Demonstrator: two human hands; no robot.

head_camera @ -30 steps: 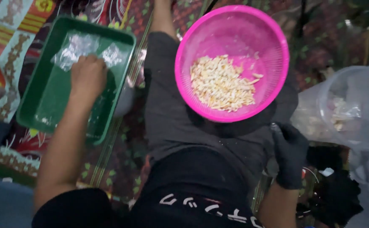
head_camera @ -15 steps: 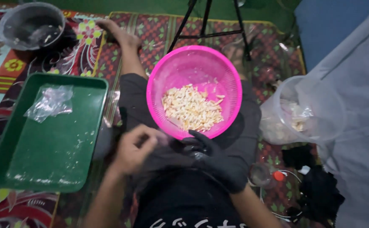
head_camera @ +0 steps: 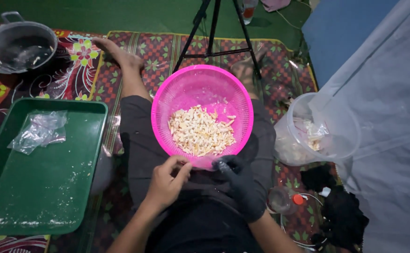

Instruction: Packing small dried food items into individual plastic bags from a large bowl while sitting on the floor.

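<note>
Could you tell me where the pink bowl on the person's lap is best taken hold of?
Probably by its rim, two hands on opposite sides. The pink bowl is round, wide and open-topped, holding loose pale pieces, so level support matters. Its near edge already sits by the left hand and gloved right hand.

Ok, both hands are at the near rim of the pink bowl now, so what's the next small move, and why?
Probably reach the bare left hand forward into the pink bowl and pick one pale piece. Both it and the black-gloved right hand sit at the near rim, seemingly holding nothing, and the heap lies just beyond the fingers.
</note>
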